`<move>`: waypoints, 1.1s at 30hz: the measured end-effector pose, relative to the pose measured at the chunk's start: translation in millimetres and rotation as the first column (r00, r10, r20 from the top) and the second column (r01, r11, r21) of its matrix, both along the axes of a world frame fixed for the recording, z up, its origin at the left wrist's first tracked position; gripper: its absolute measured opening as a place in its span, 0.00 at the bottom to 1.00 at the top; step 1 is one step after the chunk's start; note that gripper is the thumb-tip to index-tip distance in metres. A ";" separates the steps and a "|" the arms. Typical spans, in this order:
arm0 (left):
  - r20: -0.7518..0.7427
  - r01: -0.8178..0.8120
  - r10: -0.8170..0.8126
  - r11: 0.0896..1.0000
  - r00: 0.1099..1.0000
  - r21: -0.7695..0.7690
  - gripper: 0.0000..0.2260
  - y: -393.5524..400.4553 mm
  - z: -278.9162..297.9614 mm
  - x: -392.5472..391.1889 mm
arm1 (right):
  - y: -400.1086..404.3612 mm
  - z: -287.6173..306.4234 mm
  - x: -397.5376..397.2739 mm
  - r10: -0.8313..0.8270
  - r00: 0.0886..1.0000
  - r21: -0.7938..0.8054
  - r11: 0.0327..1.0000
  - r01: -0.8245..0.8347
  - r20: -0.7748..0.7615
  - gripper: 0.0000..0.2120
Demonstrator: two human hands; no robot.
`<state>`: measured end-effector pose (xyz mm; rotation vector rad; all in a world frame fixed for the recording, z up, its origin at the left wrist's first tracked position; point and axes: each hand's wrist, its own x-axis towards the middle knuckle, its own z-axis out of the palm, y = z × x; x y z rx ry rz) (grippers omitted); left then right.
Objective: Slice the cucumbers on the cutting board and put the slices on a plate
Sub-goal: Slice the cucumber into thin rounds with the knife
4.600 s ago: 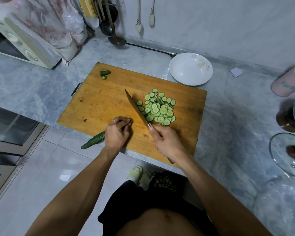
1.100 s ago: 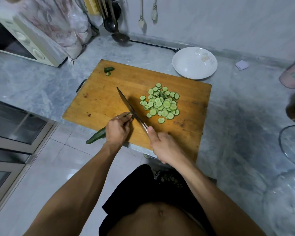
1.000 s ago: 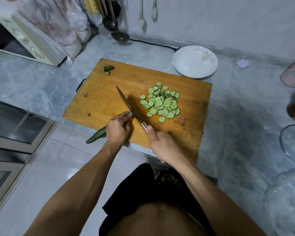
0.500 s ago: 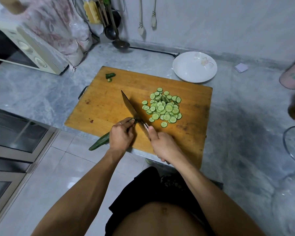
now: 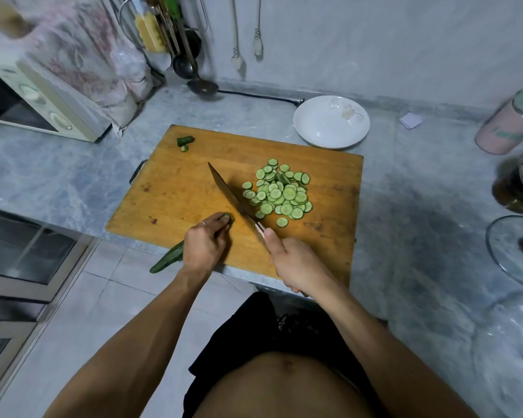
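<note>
A grey marble countertop (image 5: 58, 173) runs along a pale wall (image 5: 390, 40) beyond the hands. A cream microwave (image 5: 40, 104) sits far left of them, above pale floor tiles (image 5: 82, 312).

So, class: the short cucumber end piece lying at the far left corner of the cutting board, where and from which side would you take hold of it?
Pinch the cucumber end piece across its short rounded sides, coming straight down from above. It lies flat on the cutting board, clear of the slice pile, with only a small slice beside it, so fingertips should fit on either side. Its skin may be slippery, so a light, firm pinch is probably best.
</note>
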<state>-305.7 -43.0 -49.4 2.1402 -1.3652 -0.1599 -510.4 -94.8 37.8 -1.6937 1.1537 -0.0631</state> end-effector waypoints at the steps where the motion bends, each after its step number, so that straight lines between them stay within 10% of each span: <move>1: -0.001 0.005 -0.005 1.000 1.000 -0.001 0.10 0.4 0.5 0.0 | 2.3 1.7 0.6 0.009 1.000 -0.001 1.000 -0.009 0.004 0.31; 33: -0.025 0.007 -0.007 1.000 1.000 0.009 0.11 1.4 1.3 2.1 | -16.7 -7.0 10.2 -0.040 0.999 -0.024 0.999 0.040 -0.004 0.33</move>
